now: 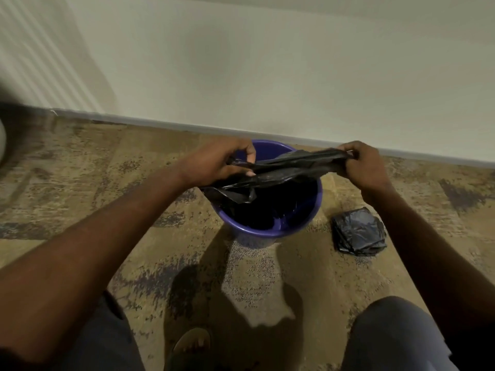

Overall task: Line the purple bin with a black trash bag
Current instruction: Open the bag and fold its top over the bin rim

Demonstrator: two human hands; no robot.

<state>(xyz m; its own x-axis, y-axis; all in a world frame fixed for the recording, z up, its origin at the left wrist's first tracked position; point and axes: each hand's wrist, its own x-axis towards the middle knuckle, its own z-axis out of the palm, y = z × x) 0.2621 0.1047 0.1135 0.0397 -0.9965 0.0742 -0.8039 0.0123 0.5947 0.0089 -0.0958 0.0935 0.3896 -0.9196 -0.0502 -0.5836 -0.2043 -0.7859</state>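
A purple bin point(270, 232) stands on the carpet close to the wall, its inside dark. Above its mouth a black trash bag point(289, 168) is stretched flat between my two hands. My left hand point(217, 164) pinches the bag's left end over the bin's left rim, where a loose fold droops toward the bin's inside. Beyond the bin's right rim, my right hand point(364, 167) grips the bag's right end. Whether plastic lies inside the bin cannot be told in the dark.
A folded pile of black bags point(357, 231) lies on the carpet right of the bin. A white wall with a grey baseboard point(160, 123) runs just behind the bin. My knees and a sandalled foot point(191, 344) are at the bottom.
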